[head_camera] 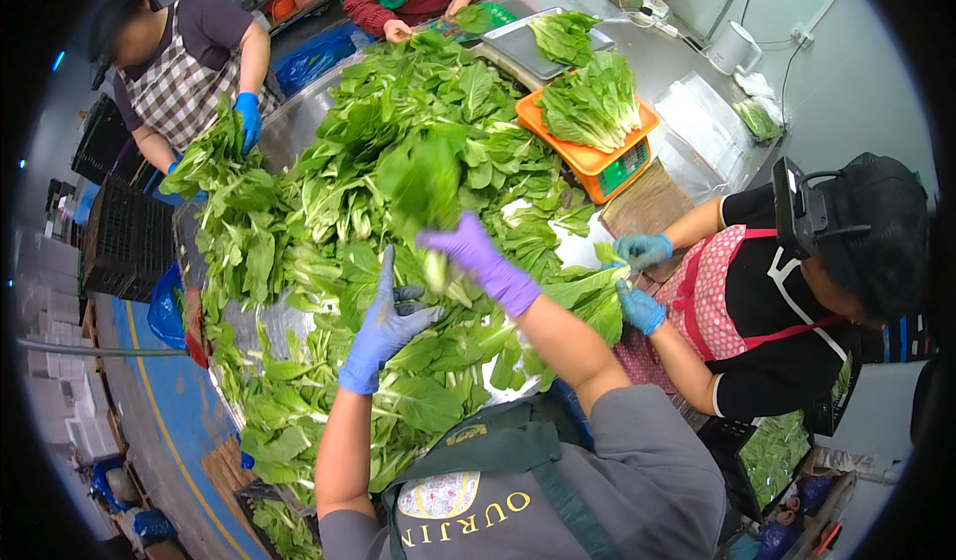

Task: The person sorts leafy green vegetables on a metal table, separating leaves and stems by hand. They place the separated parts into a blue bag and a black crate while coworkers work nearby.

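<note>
My right hand [478, 257], in a purple glove, grips a leafy green plant [422, 190] by its pale stem end. The plant is blurred, its broad leaves pointing away from me over the heap. Lower and to the left is my left hand [387, 328] in a blue-violet glove, fingers spread, palm turned toward the right hand, nothing held. Under both hands spreads a large heap of loose leafy greens [403, 89] on a metal table [291, 123]. More greens [426, 403] lie close to my body.
At right, a co-worker's blue-gloved hands [641, 306] hold a leafy plant. An orange scale [597, 168] carries a bunch of greens [590, 104]. Plastic bags [702, 131] lie beyond it. Other workers stand across the table, one with a gloved hand [248, 122] on greens. Black crates [127, 235] stand left.
</note>
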{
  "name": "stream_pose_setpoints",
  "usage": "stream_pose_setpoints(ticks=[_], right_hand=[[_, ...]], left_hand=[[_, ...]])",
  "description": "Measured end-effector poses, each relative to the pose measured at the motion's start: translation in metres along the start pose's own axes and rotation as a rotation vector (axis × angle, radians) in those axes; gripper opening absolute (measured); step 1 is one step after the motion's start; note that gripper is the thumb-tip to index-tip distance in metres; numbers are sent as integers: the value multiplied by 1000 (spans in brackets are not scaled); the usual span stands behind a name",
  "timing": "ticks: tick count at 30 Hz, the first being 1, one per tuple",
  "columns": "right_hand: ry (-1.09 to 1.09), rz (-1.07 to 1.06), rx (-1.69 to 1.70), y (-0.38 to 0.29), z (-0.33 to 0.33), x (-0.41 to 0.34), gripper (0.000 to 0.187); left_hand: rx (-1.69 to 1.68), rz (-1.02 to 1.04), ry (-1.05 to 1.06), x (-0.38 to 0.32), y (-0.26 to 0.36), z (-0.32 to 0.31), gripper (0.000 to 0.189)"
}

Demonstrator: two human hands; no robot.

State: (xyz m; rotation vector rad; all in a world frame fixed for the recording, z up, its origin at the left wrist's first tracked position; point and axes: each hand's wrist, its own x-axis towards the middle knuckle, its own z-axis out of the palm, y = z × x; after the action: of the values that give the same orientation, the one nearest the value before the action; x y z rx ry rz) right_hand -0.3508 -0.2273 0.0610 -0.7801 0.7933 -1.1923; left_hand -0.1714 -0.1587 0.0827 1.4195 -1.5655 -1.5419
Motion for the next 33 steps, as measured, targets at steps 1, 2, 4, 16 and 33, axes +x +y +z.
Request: stream_pose_setpoints(ticks=[1,2,4,16,33], right_hand=[[47,-89,-21,-25,-21,15,56],[155,-281,-330,-52,-45,31,50],[260,-720,-396,-107,-98,63,45],[432,-284,-1895,-252,-334,135,67],[135,50,-2035,-216,-495,232,52]], left_hand=[[-73,49,12,-2,8,1,109],[-127,91,43,-5,15,2,99],[-158,100,111,-17,23,1,91],[-250,-239,529,-108,-24,-16,80],[-242,-200,1256,-254,-87,-59,54]])
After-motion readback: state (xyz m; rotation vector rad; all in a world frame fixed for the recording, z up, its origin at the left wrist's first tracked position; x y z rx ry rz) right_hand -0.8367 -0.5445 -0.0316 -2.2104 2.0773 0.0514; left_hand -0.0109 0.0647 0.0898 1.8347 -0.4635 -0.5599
